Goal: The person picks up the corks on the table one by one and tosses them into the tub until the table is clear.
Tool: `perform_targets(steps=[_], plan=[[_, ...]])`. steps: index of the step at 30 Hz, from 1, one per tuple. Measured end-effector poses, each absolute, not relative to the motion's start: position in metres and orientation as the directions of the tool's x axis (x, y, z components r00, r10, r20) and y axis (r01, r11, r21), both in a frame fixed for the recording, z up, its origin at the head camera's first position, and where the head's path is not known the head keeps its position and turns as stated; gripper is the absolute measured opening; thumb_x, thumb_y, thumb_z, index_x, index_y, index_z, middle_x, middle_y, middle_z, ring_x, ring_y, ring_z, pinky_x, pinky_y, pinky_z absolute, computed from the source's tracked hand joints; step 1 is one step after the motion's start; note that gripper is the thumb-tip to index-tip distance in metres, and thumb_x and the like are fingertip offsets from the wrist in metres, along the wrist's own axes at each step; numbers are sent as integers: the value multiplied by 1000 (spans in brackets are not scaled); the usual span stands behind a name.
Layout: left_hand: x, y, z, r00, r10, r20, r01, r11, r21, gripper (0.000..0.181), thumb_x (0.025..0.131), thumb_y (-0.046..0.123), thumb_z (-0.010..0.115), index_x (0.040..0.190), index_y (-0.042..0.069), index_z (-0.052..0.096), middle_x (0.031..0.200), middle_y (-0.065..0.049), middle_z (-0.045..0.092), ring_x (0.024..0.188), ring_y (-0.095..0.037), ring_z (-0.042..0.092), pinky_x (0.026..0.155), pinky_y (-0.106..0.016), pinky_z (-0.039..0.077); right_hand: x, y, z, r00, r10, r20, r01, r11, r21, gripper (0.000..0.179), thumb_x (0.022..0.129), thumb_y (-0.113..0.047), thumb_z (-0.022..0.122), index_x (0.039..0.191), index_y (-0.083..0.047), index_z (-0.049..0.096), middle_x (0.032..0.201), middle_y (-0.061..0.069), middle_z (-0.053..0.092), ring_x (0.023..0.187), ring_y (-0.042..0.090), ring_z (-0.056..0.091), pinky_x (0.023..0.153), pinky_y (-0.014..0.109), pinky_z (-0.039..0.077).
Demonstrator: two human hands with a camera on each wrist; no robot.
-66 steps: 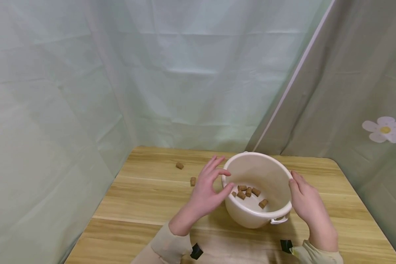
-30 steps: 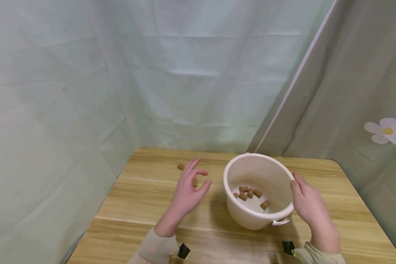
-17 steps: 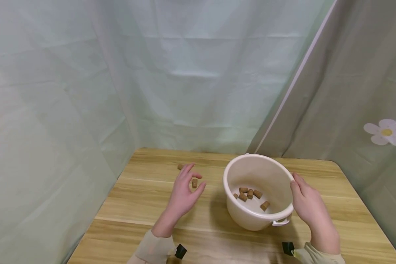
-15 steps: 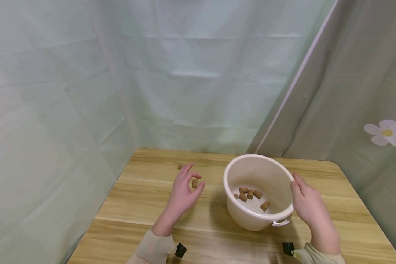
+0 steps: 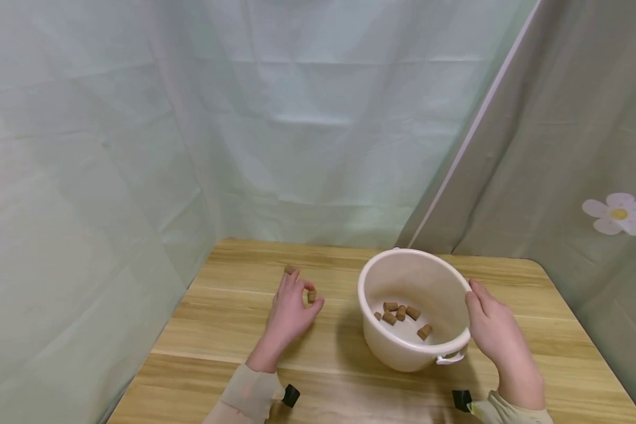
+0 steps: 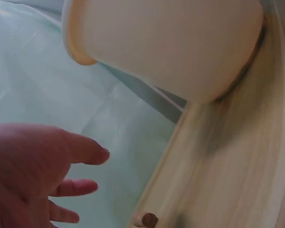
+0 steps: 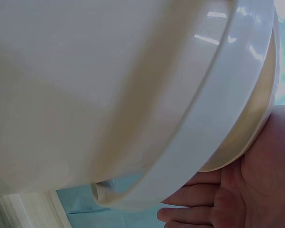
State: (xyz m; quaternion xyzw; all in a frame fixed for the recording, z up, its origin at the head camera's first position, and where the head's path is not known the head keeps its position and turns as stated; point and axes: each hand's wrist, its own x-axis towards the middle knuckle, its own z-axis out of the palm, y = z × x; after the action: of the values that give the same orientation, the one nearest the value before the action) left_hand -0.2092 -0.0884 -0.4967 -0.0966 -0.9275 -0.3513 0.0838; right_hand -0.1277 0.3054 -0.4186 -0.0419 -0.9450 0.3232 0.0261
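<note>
My left hand (image 5: 290, 311) is low over the table, thumb and index finger apart on either side of a cork (image 5: 311, 296). Its other fingertips overlap a second cork (image 5: 289, 269) farther back. In the left wrist view the thumb and fingers (image 6: 75, 187) stand spread, with nothing between them, and a cork (image 6: 149, 220) lies beyond on the tabletop. My right hand (image 5: 495, 324) grips the rim of a cream plastic bucket (image 5: 403, 356), thumb at the top edge, fingers down the outside. Several corks (image 5: 401, 312) lie on the bucket's floor.
The bucket stands right of centre on a wood-grain table (image 5: 217, 341). Its white handle (image 7: 204, 123) hangs against the outer wall. Pale green curtains (image 5: 307, 147) enclose the far and left sides. A grey curtain with a white flower (image 5: 619, 213) hangs at right.
My left hand has moved left from the bucket's rim to the loose corks, and its thumb and index finger have drawn nearer each other around the closer one. The right hand keeps its grip.
</note>
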Motion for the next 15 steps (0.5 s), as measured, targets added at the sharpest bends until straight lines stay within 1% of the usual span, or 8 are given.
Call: perform_targets(steps=[5,15], plan=[[-214,-88,-505,-982,102,156,176,781,599,36,94,31,82,115,5,69,167,-29,35,157,-53,21,119,-74,28,-128,306,-419,-995,97,22,63,786,-616,67,117,-40,22,162,9,30,164,36,30,150,59,29,119,72,27],[-222,-91,-518,-985,83,148,152,819,553,38,93,34,83,113,5,69,168,-28,33,156,-55,21,119,-74,28,-128,306,-420,-994,103,26,65,781,-621,67,117,-41,22,163,7,30,165,35,31,150,59,31,118,73,28]])
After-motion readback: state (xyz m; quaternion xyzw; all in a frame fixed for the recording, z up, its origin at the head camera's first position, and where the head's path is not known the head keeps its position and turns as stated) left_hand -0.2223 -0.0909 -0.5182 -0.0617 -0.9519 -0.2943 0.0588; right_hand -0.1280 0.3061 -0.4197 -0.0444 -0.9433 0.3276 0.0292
